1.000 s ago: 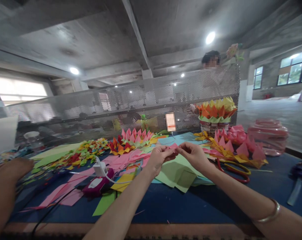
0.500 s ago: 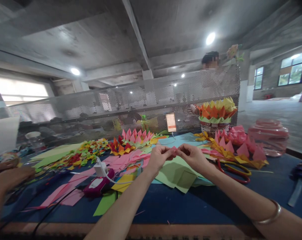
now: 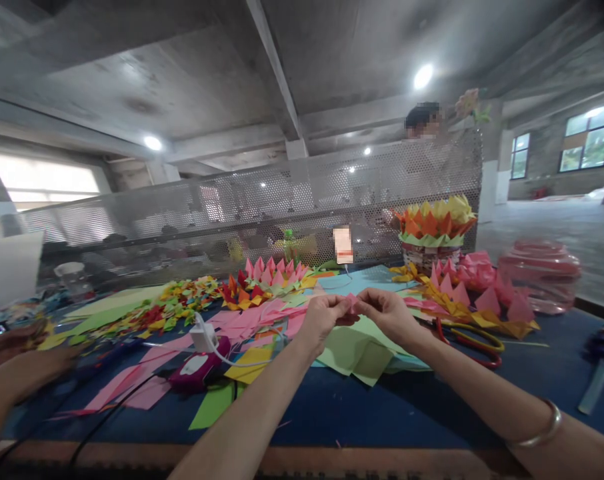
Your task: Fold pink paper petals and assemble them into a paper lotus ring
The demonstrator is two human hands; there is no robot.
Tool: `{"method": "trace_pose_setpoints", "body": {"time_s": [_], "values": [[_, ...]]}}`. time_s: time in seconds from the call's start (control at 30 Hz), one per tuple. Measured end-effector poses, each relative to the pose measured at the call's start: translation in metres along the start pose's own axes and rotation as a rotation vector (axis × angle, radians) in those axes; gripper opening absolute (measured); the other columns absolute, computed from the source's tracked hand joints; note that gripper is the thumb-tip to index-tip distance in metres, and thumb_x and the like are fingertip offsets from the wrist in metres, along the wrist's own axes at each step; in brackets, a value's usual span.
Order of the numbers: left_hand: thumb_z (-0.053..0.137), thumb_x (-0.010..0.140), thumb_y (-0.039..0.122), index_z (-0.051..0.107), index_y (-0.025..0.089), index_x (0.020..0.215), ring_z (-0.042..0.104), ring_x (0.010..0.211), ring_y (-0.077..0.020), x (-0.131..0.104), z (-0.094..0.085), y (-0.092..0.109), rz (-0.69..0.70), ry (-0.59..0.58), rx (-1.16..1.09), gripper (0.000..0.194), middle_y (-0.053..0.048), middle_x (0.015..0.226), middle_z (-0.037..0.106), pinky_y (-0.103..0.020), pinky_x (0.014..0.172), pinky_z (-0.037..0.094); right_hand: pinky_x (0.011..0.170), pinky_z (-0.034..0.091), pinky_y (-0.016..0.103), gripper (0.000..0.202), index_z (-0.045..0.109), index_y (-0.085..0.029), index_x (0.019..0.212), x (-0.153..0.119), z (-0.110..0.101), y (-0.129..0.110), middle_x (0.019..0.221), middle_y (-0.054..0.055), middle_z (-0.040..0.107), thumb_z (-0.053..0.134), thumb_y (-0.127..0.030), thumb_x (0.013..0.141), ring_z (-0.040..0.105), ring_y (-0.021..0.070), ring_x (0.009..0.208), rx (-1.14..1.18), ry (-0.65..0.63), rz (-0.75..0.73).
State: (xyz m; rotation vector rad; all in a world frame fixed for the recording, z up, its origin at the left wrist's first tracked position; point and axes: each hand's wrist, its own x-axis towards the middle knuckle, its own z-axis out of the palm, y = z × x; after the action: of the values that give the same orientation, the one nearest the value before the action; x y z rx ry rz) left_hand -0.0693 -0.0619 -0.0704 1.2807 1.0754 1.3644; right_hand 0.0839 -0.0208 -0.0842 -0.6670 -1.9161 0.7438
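A small pink paper piece (image 3: 351, 303) is pinched between both hands over the table. My left hand (image 3: 327, 315) grips its left side with thumb and fingertips. On the other side my right hand (image 3: 381, 308) is closed on it, and a bracelet circles that forearm. Beneath them lie pale green sheets (image 3: 349, 348) on light blue paper (image 3: 377, 275). Pink strips (image 3: 247, 321) spread to the left of my left hand. Scissors with red and yellow handles (image 3: 475, 340) rest right of my right wrist.
Another person's hand (image 3: 37, 367) is at the far left. A purple power socket (image 3: 199, 363) with a white charger stands left of my forearm. Folded paper flowers (image 3: 432, 227), a pink plastic jar (image 3: 539, 277) and a propped phone (image 3: 343, 245) stand farther back.
The fingers of my left hand have shifted slightly around the pink piece, and more of them show below it. The other person's hand at the far left has moved a little.
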Motion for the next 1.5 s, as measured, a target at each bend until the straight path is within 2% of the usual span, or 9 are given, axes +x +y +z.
{"method": "trace_pose_setpoints", "body": {"time_s": [0.13,0.23,0.5,0.6,0.73,0.97,1.2,1.37,1.5], "values": [[0.078,0.056,0.040,0.065,0.010,0.071,0.061,0.064,-0.0125,0.000,-0.003,0.001,0.040,-0.023,0.020,0.036,-0.004,0.068,0.064,-0.027,0.069,0.049,0.052,0.034,0.022,0.026,0.058,-0.015,0.070,0.000,0.000,0.003,0.061,-0.001,0.054,0.054,-0.040,0.080,0.045,0.0104,0.056,-0.011,0.043,0.033],[0.082,0.051,0.033,0.067,0.010,0.072,0.059,0.063,-0.0113,0.003,-0.006,-0.001,0.096,-0.043,0.064,0.034,-0.003,0.066,0.064,-0.025,0.067,0.048,0.051,0.033,0.022,0.027,0.058,-0.015,0.071,0.000,0.001,0.005,0.061,-0.001,0.053,0.054,-0.040,0.080,0.043,0.0100,0.055,-0.012,0.054,0.040],[0.082,0.047,0.025,0.067,0.010,0.071,0.061,0.063,-0.0148,0.005,-0.008,-0.001,0.049,-0.050,0.072,0.033,-0.004,0.064,0.064,-0.028,0.067,0.048,0.050,0.034,0.022,0.026,0.060,-0.015,0.071,-0.001,0.000,0.004,0.061,0.000,0.055,0.053,-0.038,0.081,0.044,0.0107,0.056,-0.075,0.027,-0.011],[0.082,0.049,0.027,0.068,0.010,0.076,0.060,0.064,-0.0138,0.003,-0.007,0.001,0.054,-0.083,0.086,0.035,-0.004,0.066,0.064,-0.027,0.068,0.047,0.050,0.033,0.022,0.025,0.059,-0.016,0.071,0.000,-0.001,0.005,0.060,-0.001,0.055,0.052,-0.038,0.081,0.044,0.0107,0.055,-0.116,0.033,-0.003],[0.080,0.054,0.032,0.067,0.010,0.074,0.056,0.061,-0.0104,0.002,-0.007,0.002,0.101,-0.065,0.138,0.033,-0.002,0.063,0.061,-0.024,0.065,0.046,0.050,0.034,0.022,0.025,0.059,-0.016,0.072,0.001,-0.002,0.008,0.061,-0.001,0.057,0.052,-0.038,0.081,0.045,0.0108,0.054,-0.149,0.055,0.011],[0.076,0.059,0.041,0.069,0.011,0.080,0.061,0.070,-0.0152,0.006,-0.009,-0.003,0.106,-0.069,0.161,0.038,-0.007,0.073,0.066,-0.027,0.069,0.048,0.050,0.035,0.023,0.026,0.060,-0.017,0.071,0.000,0.001,0.009,0.062,0.001,0.061,0.052,-0.039,0.082,0.048,0.0115,0.055,-0.166,0.052,0.000],[0.075,0.059,0.046,0.067,0.009,0.069,0.061,0.059,-0.0145,0.004,-0.009,-0.003,0.055,-0.060,0.120,0.039,-0.007,0.063,0.065,-0.028,0.064,0.048,0.055,0.038,0.023,0.031,0.056,-0.016,0.068,-0.002,0.003,0.000,0.064,0.001,0.058,0.052,-0.043,0.081,0.049,0.0121,0.060,-0.010,-0.036,0.000],[0.080,0.050,0.043,0.062,0.010,0.058,0.057,0.047,-0.0130,0.004,-0.009,0.001,0.020,-0.034,0.113,0.039,-0.005,0.055,0.062,-0.024,0.051,0.043,0.055,0.037,0.023,0.029,0.053,-0.016,0.066,0.001,0.003,0.006,0.061,-0.001,0.053,0.056,-0.042,0.079,0.046,0.0112,0.059,0.094,-0.048,0.000],[0.077,0.057,0.045,0.066,0.010,0.068,0.062,0.056,-0.0138,0.006,-0.013,-0.001,-0.036,-0.030,0.149,0.038,-0.007,0.061,0.066,-0.023,0.056,0.045,0.052,0.034,0.023,0.025,0.052,-0.017,0.064,0.002,0.003,0.009,0.058,-0.002,0.051,0.058,-0.037,0.078,0.043,0.0108,0.056,-0.004,-0.009,0.034]]}}
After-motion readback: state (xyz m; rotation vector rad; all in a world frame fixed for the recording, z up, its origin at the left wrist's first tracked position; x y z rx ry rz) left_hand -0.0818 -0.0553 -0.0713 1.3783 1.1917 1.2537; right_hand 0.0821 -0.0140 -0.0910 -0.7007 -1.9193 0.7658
